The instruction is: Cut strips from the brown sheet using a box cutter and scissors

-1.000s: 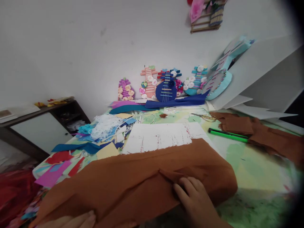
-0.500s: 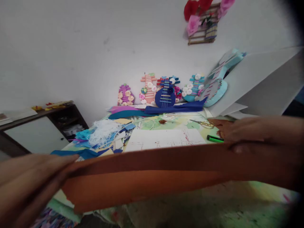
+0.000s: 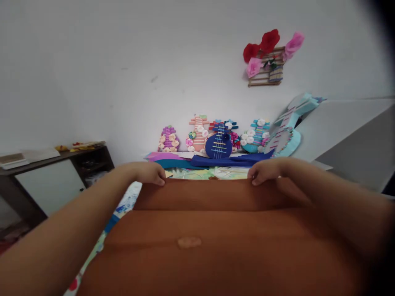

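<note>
Pale grey, plain wall (image 3: 123,82) fills the bkgd, w/ a row of small lute-shaped crafts in purple, peach, navy & turquoise (image 3: 218,144) along the far side of a table covered in green-and-cream patterned cloth (image 3: 191,173). In front, a wide, rust-brown, thin-looking sheet (image 3: 222,230) spreads across the lower middle of the view, hiding most of the tabletop; its far strip is raised btwn two hands, w/ a straight crease line just below. Material is hard to confirm, cloth or soft paper, but it looks v. light, floppy & matte, so prob. not slippery; it'd likely sag or wrinkle if held at one spot only, & could tear if it's paper. Best hold: far edge, one hand near each end, pulling evenly. L hand (image 3: 151,172) has a narrow pinch on that edge near its L corner, thumb close to fingers. R hand (image 3: 265,169) pinches the same edge farther R, equally narrow. Edge btwn them runs nearly straight, approx. level.
</note>
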Demonstrator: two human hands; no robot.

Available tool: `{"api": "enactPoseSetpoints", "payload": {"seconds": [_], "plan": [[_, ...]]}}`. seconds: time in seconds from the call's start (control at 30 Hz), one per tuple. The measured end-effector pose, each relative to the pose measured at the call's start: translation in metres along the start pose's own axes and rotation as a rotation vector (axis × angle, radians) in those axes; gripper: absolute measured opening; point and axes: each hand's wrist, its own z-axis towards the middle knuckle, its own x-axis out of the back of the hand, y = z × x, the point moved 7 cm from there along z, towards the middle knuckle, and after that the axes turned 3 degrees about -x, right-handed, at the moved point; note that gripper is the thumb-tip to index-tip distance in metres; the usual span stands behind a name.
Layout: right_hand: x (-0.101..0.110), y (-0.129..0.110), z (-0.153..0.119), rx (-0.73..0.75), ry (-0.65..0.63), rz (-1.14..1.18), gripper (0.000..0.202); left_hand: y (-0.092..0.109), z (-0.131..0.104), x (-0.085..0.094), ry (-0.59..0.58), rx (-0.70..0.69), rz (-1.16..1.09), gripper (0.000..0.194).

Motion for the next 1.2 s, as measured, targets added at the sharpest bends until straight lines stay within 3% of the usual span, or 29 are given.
{"api": "enactPoseSetpoints", "payload": {"seconds": [0.03,0.13,0.27,0.37,0.53,0.63,0.73,0.87,0.93,1.0,1.1,1.2], "plan": [[-0.019,0.005,0.013,-0.003,-0.059,-0.02,0.023,-0.001,0.017,-0.011,-0.011,0.019,0.037,0.012],[-0.052,0.015,0.036,-0.023,-0.022,-0.039,0.029,-0.005,0.054,-0.042,-0.01,0.088,0.141,0.018],[-0.073,0.007,0.028,0.022,0.132,-0.071,0.04,0.004,0.069,-0.068,0.168,0.204,0.236,0.025],[-0.093,-0.008,0.009,0.162,0.168,-0.121,0.027,0.03,0.063,-0.087,0.272,0.152,0.224,0.028],[-0.119,0.001,-0.003,0.156,0.167,-0.112,0.032,0.075,0.049,-0.123,0.248,-0.091,0.155,0.034],[-0.12,0.009,-0.002,0.154,0.16,-0.077,0.028,0.081,0.047,-0.126,0.225,-0.116,0.133,0.025],[-0.117,0.007,-0.008,0.116,0.176,-0.057,0.026,0.085,0.043,-0.12,0.218,-0.124,0.125,0.03],[-0.123,-0.018,-0.041,0.177,0.221,0.014,0.039,0.104,0.021,-0.117,0.224,-0.227,0.105,0.026],[-0.136,-0.028,-0.063,0.177,0.159,0.061,0.052,0.116,0.005,-0.122,0.192,-0.283,0.078,0.024],[-0.149,-0.031,-0.08,0.168,0.084,0.093,0.064,0.122,-0.008,-0.131,0.18,-0.255,0.08,0.022],[-0.149,-0.023,-0.086,0.131,0.142,0.125,0.062,0.119,-0.019,-0.158,0.171,-0.183,0.13,0.027],[-0.134,0.0,-0.071,0.047,0.275,0.097,0.039,0.111,-0.021,-0.204,0.191,-0.251,0.177,0.032]]}}
